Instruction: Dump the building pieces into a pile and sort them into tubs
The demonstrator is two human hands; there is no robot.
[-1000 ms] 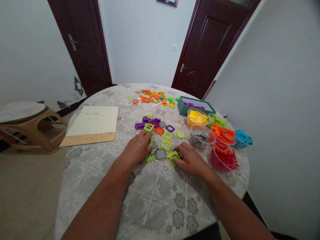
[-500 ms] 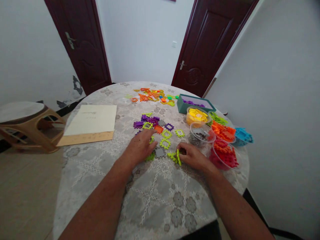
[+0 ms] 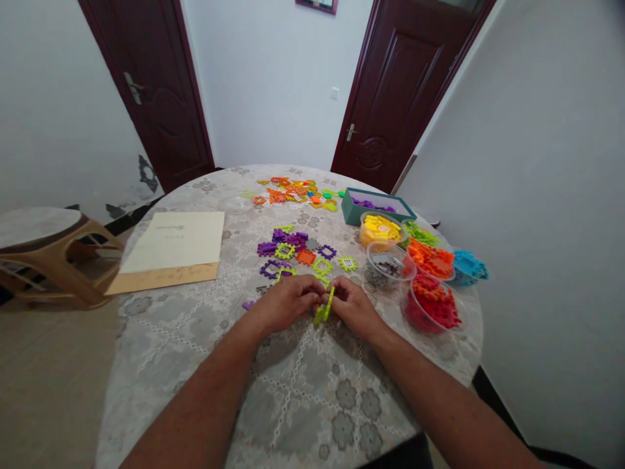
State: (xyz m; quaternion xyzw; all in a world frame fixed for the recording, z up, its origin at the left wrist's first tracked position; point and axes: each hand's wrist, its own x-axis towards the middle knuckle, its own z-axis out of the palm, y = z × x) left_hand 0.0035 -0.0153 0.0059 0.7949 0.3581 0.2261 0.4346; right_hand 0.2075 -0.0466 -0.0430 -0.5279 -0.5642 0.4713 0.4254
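Observation:
My right hand (image 3: 352, 306) is closed on joined lime-green interlocking pieces (image 3: 326, 309) with toothed edges, one of them standing upright. My left hand (image 3: 291, 302) meets it from the other side, fingers pinched at the same pieces; its fingertips are partly hidden. Just beyond the hands lie loose flat pieces: a lime-green square frame (image 3: 322, 266), an orange square (image 3: 306, 256), a purple frame (image 3: 327, 251) and a lime-green latticed square (image 3: 347, 263). More purple pieces (image 3: 293, 239) are heaped behind my left hand.
At the right stand clear tubs of red (image 3: 432, 306), grey (image 3: 388, 264), orange (image 3: 430, 257), blue (image 3: 469, 267) and yellow pieces (image 3: 382, 228). Behind them is a green box (image 3: 352, 212) with purple pieces. A paper sheet (image 3: 170, 241) lies left; mixed pieces (image 3: 293, 190) lie at the back.
My left hand has drawn back from the loose pieces towards my right hand. My right hand has moved left with the green pieces, and the two hands now meet.

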